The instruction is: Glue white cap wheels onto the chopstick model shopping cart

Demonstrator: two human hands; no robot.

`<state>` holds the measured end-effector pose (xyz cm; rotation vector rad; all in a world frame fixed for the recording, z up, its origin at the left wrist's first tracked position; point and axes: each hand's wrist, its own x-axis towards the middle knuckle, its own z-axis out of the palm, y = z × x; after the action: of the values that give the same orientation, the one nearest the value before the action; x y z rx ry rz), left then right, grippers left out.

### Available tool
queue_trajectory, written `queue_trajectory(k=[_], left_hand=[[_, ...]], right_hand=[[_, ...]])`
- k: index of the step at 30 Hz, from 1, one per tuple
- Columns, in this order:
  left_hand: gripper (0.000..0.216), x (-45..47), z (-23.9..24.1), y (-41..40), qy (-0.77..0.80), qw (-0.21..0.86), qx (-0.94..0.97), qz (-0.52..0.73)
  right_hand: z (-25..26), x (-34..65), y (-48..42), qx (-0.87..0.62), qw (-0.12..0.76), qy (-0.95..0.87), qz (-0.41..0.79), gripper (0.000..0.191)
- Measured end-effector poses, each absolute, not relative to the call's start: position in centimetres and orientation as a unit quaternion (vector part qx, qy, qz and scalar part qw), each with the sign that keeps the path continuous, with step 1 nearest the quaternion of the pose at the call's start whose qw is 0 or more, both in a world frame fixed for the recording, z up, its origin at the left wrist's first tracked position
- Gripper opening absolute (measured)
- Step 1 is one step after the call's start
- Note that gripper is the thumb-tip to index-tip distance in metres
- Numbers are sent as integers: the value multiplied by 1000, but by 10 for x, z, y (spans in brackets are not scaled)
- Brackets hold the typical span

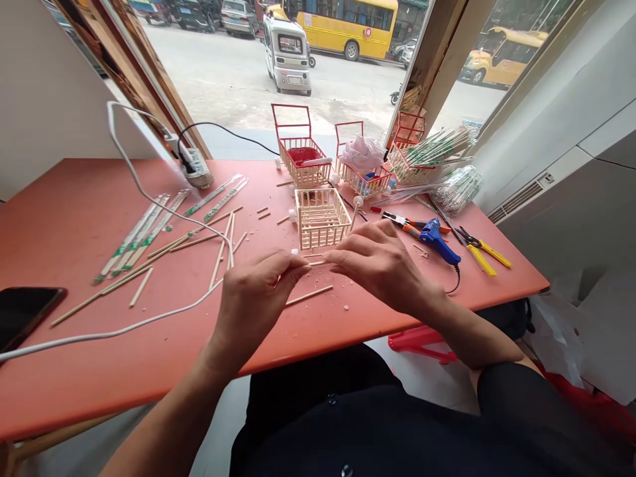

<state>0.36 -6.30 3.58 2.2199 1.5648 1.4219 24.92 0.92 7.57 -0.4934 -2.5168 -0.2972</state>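
Note:
My left hand (258, 291) and my right hand (380, 262) meet over the red table (74, 225), both pinching one short thin wooden stick (317, 263) between their fingertips. Just beyond them stands a small unpainted stick-built basket (322, 217). Another loose stick (309, 295) lies on the table under my hands, among small white crumbs.
Several loose sticks and wrapped chopsticks (144, 232) lie to the left. A white cable (149, 199) and a power strip (195, 165) cross the table; a phone (22, 315) sits at the left edge. Red-handled mini carts (301, 156), a blue glue gun (434, 237), pliers and yellow cutters (484, 252) are on the right.

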Motion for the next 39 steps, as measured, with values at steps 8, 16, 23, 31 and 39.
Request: queue_trajectory(k=[8, 16, 23, 31, 39], left_hand=[[20, -16, 39, -50, 548, 9, 664, 509], [30, -11, 45, -1, 528, 213, 549, 613], [21, -9, 49, 13, 541, 233, 570, 572], [13, -5, 54, 15, 546, 235, 574, 563], [11, -4, 53, 15, 543, 233, 568, 574]], right_hand=[[87, 243, 40, -233, 253, -928, -143, 26], [93, 222, 75, -286, 249, -917, -122, 32], [91, 217, 81, -282, 243, -919, -129, 33], [87, 216, 83, -279, 249, -918, -130, 34], [86, 214, 84, -271, 239, -922, -141, 35]])
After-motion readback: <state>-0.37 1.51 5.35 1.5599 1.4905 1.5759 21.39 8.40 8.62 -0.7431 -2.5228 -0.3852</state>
